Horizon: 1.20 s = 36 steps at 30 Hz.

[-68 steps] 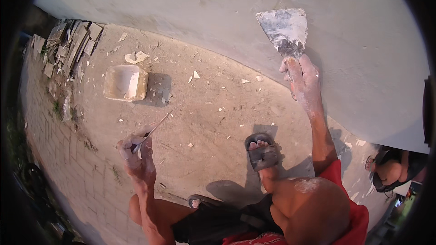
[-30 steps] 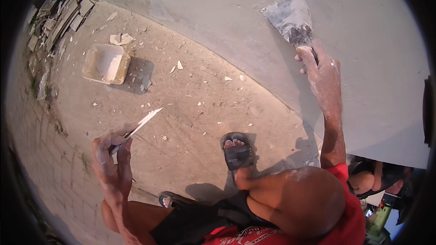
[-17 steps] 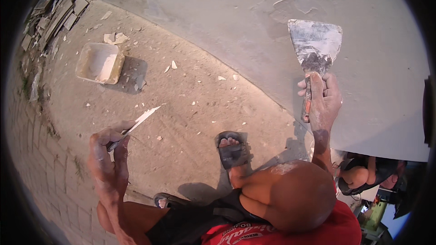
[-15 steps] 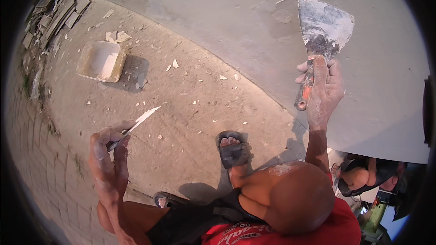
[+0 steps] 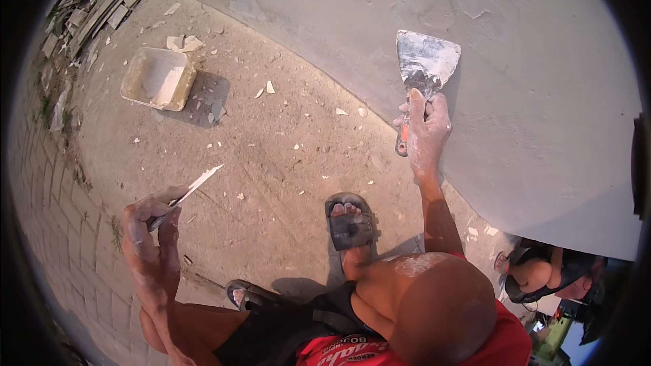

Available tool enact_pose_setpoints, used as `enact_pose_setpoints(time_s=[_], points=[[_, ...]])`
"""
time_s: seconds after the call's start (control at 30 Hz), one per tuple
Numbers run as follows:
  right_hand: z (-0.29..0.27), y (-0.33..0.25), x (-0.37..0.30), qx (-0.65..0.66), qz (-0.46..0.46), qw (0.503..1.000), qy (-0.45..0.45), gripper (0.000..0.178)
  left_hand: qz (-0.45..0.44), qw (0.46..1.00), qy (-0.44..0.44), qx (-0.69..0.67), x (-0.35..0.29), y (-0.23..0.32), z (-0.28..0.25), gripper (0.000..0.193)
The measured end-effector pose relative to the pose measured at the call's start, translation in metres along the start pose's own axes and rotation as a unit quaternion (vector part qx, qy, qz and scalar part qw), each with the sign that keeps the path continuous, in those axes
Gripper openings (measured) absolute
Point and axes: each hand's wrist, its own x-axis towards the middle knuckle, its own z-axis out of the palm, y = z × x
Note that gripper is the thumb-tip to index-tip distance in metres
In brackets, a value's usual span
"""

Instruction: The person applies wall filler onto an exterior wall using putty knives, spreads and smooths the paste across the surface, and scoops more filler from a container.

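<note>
My right hand (image 5: 430,141) is closed round the dark and orange handle of a putty knife (image 5: 427,57). Its wide blade, smeared with white filler, points up in front of the grey wall (image 5: 536,95); whether it touches the surface I cannot tell. On the left, my left hand (image 5: 152,247) pinches a thin flat scraper (image 5: 195,185) between thumb and fingers. Seen nearly edge-on, that blade carries white paste along its length and tilts up to the right. Beyond it, a clear plastic tub (image 5: 182,88) with pale filler inside rests on the ground.
Broken boards (image 5: 98,10) are heaped at the far left, near brick paving (image 5: 64,224). White flakes (image 5: 270,87) lie scattered over the dusty ground. My sandalled foot (image 5: 349,224) stands below the wall's base. Another person (image 5: 542,271) sits at the lower right.
My right hand and the putty knife have moved left, and the blade sits lower in view. My left hand has shifted slightly left and down, still pinching the scraper.
</note>
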Motion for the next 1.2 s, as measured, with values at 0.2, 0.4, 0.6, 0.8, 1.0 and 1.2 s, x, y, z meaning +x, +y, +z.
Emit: enact_pose_setpoints(time_s=[0.2,0.4,0.6,0.8,1.0,1.2], points=[[-0.04,-0.009,-0.012,-0.008,-0.052,0.999,-0.006,0.02,0.055,0.998,0.006,0.007,0.007,0.007,0.009,0.021],[-0.013,-0.067,0.021,0.139,-0.089,0.986,0.028,0.022,0.043,0.998,-0.016,0.048,0.012,0.011,0.008,0.02],[-0.01,-0.006,-0.001,0.091,-0.022,0.996,-0.006,0.022,0.013,0.999,-0.015,0.043,0.011,0.002,0.007,0.019],[-0.023,-0.028,-0.012,0.093,-0.041,0.995,-0.009,0.022,0.001,1.0,-0.005,0.018,0.018,0.004,0.013,0.017],[-0.063,-0.092,0.026,-0.193,-0.116,0.974,0.012,0.024,-0.06,0.997,-0.027,0.031,0.017,0.004,0.011,0.019],[-0.099,-0.16,0.045,-0.559,-0.171,0.809,0.06,0.027,-0.021,0.999,-0.024,0.012,0.026,0.001,0.016,0.019]])
